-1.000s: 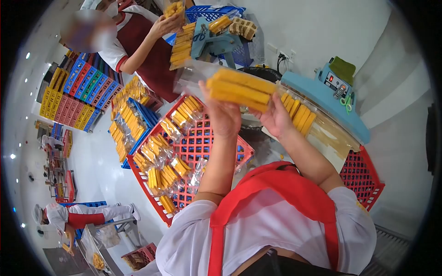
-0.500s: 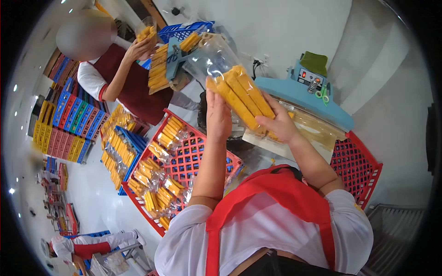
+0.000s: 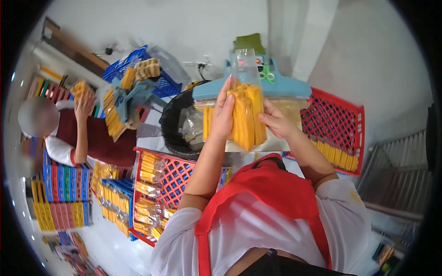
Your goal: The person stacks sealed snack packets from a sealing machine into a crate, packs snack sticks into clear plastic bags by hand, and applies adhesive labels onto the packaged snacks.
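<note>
A clear plastic bag of yellow sticks [image 3: 246, 117] is held upright between my two hands, its empty end pointing away from me. My left hand [image 3: 223, 115] is closed on the bag's left side, and my right hand [image 3: 276, 120] grips its right side. Just beyond the bag is a light-blue sealing machine [image 3: 290, 87] with green-handled scissors [image 3: 267, 74] and a green cloth [image 3: 249, 43] on it. More yellow sticks [image 3: 207, 122] lie to the left of the bag, partly hidden by my left hand.
A red crate [image 3: 175, 177] with bagged sticks stands at left, another red crate [image 3: 338, 119] with sticks at right. A black-lined bin [image 3: 171, 122] is left of the machine. A co-worker [image 3: 103, 142] at far left holds a bag near a second blue machine [image 3: 133, 99]. Stacked crates [image 3: 64, 184] stand behind.
The view has turned to the right. The bag has gone from lying sideways, through tilted, to upright in front of the machine, with both my hands still on it.
</note>
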{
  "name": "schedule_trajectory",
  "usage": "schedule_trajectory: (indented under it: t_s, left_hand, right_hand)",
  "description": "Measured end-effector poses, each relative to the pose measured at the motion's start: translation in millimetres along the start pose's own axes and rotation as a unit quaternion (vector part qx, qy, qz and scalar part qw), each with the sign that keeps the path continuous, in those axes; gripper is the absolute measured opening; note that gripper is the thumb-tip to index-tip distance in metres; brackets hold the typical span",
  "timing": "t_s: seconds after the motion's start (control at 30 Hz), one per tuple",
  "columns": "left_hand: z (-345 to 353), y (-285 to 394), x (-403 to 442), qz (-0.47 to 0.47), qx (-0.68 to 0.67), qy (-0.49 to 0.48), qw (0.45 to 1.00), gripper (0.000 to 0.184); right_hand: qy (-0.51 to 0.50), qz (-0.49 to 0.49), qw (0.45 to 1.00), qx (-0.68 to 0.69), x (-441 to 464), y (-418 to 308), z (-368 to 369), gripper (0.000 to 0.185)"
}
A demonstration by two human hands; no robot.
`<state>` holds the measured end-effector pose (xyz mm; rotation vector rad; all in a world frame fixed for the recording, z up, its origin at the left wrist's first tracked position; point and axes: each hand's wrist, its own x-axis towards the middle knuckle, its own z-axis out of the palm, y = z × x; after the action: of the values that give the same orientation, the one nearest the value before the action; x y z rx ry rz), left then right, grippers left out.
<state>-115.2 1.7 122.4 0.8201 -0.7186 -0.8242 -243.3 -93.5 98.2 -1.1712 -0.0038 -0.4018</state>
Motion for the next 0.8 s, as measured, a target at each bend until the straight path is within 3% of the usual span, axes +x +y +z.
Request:
schedule_trajectory:
  t_s: [0.03, 0.07, 0.13, 0.17, 0.2, 0.23, 0.27, 0.33, 0.4, 0.43, 0.53, 0.6, 0.7, 0.77, 0.8]
  left_hand:
    - [-0.3, -11.0, 3.5, -0.007, 0.0, 0.002, 1.0, 0.071]
    - [2.0, -15.3, 5.4, -0.022, -0.003, -0.006, 1.0, 0.071]
    - [7.4, -18.3, 5.1, 0.002, -0.004, -0.178, 0.984, 0.09]
    - [17.3, -15.0, 2.6, -0.061, -0.011, -0.163, 0.985, 0.107]
    - [16.3, -21.1, 1.9, -0.074, -0.017, -0.163, 0.984, 0.107]
    - [12.9, -28.3, 4.5, -0.062, 0.101, -0.21, 0.97, 0.107]
    - [10.1, -36.1, 6.4, -0.047, 0.217, -0.255, 0.941, 0.108]
    - [5.9, -53.1, 4.1, -0.066, 0.262, -0.256, 0.928, 0.107]
    - [-3.1, -72.8, -0.2, -0.141, 0.314, -0.252, 0.905, 0.105]
    - [-13.6, -88.7, -4.5, -0.132, 0.341, -0.245, 0.898, 0.102]
    - [-24.2, -98.8, -14.6, -0.213, 0.297, -0.22, 0.904, 0.1]
    - [-23.8, -98.4, -19.3, -0.206, 0.276, -0.213, 0.914, 0.096]
    - [-33.1, -108.1, -19.5, -0.187, 0.232, -0.21, 0.931, 0.083]
    - [-29.6, -104.9, -15.8, -0.181, 0.208, -0.215, 0.937, 0.075]
    - [-27.8, -102.7, -13.3, -0.185, 0.238, -0.213, 0.929, 0.068]
  right_hand:
    - [0.017, -0.008, 1.0, 0.024, -6.5, -2.2, -3.6, 0.062]
    - [0.035, -0.009, 0.999, 0.027, -12.9, -4.9, -9.2, 0.062]
    - [0.01, -0.069, 0.996, -0.048, -24.3, -11.0, -22.3, 0.071]
    - [0.024, -0.065, 0.997, -0.044, -31.8, -13.6, -29.2, 0.071]
    - [0.03, -0.029, 0.99, -0.138, -40.6, -15.9, -36.5, 0.076]
    - [0.033, 0.009, 0.973, -0.23, -48.1, -16.6, -43.5, 0.081]
    - [0.04, 0.016, 0.973, -0.226, -54.4, -13.8, -50.2, 0.081]
    - [0.064, 0.015, 0.942, -0.329, -65.2, 0.7, -64.0, 0.084]
    - [0.07, 0.011, 0.947, -0.315, -73.2, 25.4, -78.8, 0.082]
    - [0.07, 0.057, 0.947, -0.31, -77.3, 34.9, -83.2, 0.08]
    - [0.062, 0.106, 0.949, -0.292, -79.7, 38.2, -82.2, 0.077]
    - [0.054, 0.115, 0.953, -0.274, -82.7, 33.8, -74.6, 0.075]
    - [0.095, 0.08, 0.952, -0.281, -80.0, 21.0, -66.2, 0.059]
    - [0.089, -0.025, 0.917, -0.389, -73.6, 20.7, -68.7, 0.038]
    - [0.09, -0.023, 0.917, -0.388, -71.6, 22.1, -69.6, 0.038]
